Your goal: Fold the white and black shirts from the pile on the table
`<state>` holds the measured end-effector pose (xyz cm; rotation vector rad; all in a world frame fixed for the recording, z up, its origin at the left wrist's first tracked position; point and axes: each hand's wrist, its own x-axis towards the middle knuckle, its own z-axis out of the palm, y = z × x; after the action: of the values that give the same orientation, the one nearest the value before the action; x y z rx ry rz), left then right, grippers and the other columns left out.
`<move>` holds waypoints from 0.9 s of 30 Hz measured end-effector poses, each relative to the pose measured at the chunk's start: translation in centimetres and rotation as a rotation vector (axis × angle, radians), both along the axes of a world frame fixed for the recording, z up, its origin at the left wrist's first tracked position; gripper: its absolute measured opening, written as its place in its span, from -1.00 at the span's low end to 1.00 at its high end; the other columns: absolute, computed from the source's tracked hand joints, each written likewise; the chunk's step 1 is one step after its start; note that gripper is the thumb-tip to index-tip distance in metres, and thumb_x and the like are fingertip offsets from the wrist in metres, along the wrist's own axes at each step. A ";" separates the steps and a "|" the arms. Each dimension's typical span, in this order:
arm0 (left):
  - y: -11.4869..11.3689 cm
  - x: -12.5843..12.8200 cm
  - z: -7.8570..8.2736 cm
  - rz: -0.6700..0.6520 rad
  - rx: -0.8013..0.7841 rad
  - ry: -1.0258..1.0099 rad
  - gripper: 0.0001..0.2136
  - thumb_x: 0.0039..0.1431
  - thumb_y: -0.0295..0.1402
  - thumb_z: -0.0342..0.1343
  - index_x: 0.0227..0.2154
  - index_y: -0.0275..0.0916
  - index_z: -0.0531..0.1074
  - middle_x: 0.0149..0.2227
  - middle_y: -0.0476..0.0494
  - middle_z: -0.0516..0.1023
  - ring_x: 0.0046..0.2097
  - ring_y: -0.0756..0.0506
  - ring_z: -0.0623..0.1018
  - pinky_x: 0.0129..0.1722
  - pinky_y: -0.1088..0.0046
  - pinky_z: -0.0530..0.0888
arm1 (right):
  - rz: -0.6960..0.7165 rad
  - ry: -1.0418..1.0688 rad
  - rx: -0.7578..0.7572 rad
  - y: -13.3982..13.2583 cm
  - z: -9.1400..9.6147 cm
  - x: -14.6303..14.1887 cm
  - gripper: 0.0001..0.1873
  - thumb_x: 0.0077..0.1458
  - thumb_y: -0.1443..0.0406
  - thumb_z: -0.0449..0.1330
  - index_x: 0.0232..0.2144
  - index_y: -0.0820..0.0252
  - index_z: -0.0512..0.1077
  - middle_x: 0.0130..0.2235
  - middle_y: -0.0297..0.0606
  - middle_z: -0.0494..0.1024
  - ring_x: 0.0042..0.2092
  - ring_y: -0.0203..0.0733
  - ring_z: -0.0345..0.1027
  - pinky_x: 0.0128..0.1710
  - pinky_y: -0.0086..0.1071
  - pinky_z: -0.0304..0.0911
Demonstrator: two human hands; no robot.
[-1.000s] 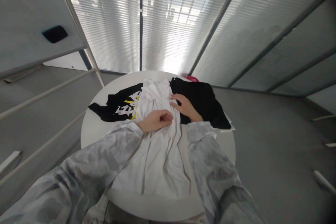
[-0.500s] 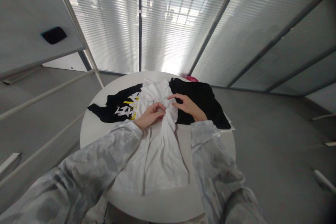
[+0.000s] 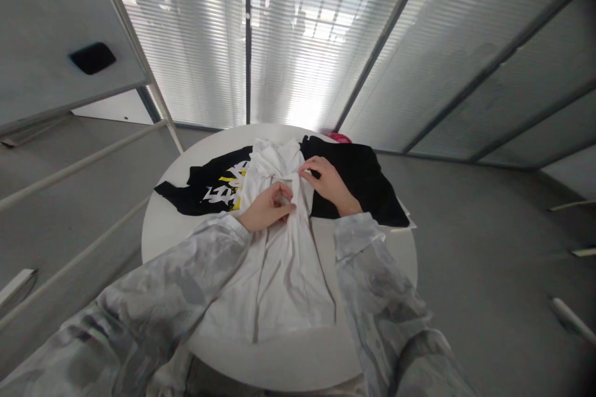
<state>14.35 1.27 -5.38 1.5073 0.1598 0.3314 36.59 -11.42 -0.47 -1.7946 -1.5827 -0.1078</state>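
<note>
A white shirt lies lengthwise across the round table, its upper part bunched and creased and its lower part spread towards me. My left hand is at the middle of the shirt, fingers curled and thumb pressed to a fold of the cloth; some fingertips are hidden. Slightly farther off and to the right, my right hand pinches the shirt's edge between thumb and forefinger. Under the white shirt, or against its left side, is a black garment with white and yellow lettering. Black cloth also extends on the right.
The round white table carries all the clothes. Something pink shows behind its far edge. A ribbed translucent partition stands beyond. To the left is a white metal frame with bars; grey floor lies to the right.
My right hand has moved slightly away from me and lifts a shirt edge. My left hand has shifted a little towards me. The twisted folds between them have flattened out.
</note>
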 end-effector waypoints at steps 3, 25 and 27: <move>0.1 -0.7 0.7 0.015 0.015 0.087 -0.50 0.23 0.00 0.47 -0.05 -0.13 0.33 -0.36 0.10 0.54 -0.52 0.04 0.52 -0.51 0.53 0.38 | -0.103 0.022 0.087 0.3 -0.3 -0.7 -0.73 0.51 0.08 0.21 -0.09 -0.02 0.69 -0.08 -0.17 0.71 0.01 0.11 0.55 0.18 -0.02 0.44; 0.4 -2.6 1.3 -0.085 0.726 -0.122 -0.79 0.45 -0.15 0.25 -0.13 -0.18 0.65 -0.27 -0.05 0.71 -0.34 0.00 0.59 -0.26 0.51 0.47 | -0.109 0.054 -0.549 -0.9 4.0 -3.6 -0.45 0.34 -0.18 0.31 -0.44 0.11 0.60 -0.35 -0.26 0.67 -0.31 -0.13 0.49 -0.30 -0.30 0.25; 0.4 -2.7 1.2 -0.061 0.788 -0.156 -0.79 0.45 -0.16 0.26 -0.14 -0.17 0.67 -0.28 -0.04 0.73 -0.35 0.01 0.60 -0.25 0.51 0.48 | -0.106 0.053 -0.655 -1.0 4.6 -4.5 -0.49 0.32 -0.13 0.34 -0.46 0.10 0.60 -0.37 -0.28 0.67 -0.33 -0.14 0.49 -0.33 -0.31 0.21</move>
<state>11.65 1.69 -4.16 2.2460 -0.1648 0.4932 32.09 -12.38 4.12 -2.3472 -1.5920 0.4566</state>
